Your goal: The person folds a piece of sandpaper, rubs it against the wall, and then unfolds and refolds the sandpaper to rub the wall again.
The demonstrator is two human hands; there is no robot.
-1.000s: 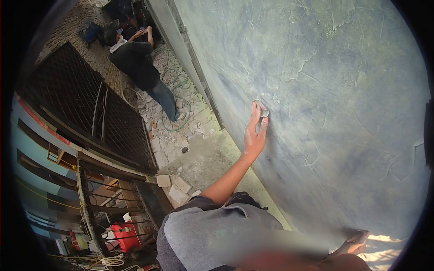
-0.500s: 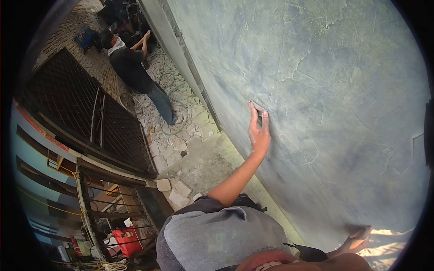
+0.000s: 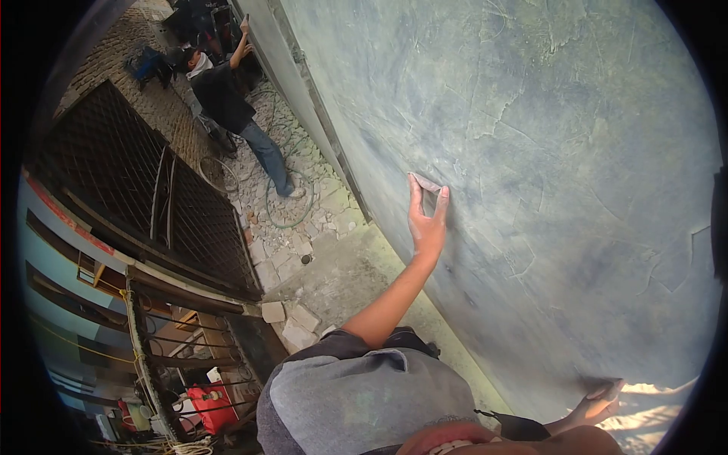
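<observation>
My left hand (image 3: 429, 227) is closed at a large plastered wall (image 3: 531, 197). Between its fingertips and thumb it grips a thin, flat, greyish piece (image 3: 426, 183), pressed to the wall surface. Pale dust covers those fingers, and the exact kind of the piece is not clear. At lower right my right hand (image 3: 599, 402) rests against the wall's lower part with fingers stretched out; nothing shows in it. Mottled blue-grey, the wall carries raised ridges and scrape marks.
A co-worker (image 3: 227, 98) in dark clothes stands at upper left, arms up at the wall. Broken tiles (image 3: 299, 326) and rubble (image 3: 311, 220) lie on the ground with a green hose (image 3: 292, 226). A dark metal gate (image 3: 144, 189) and a red bag (image 3: 212, 407) are at left.
My left hand has slid slightly left along the wall with the flat piece. My right hand has stayed put. The co-worker has straightened up and raised an arm higher.
</observation>
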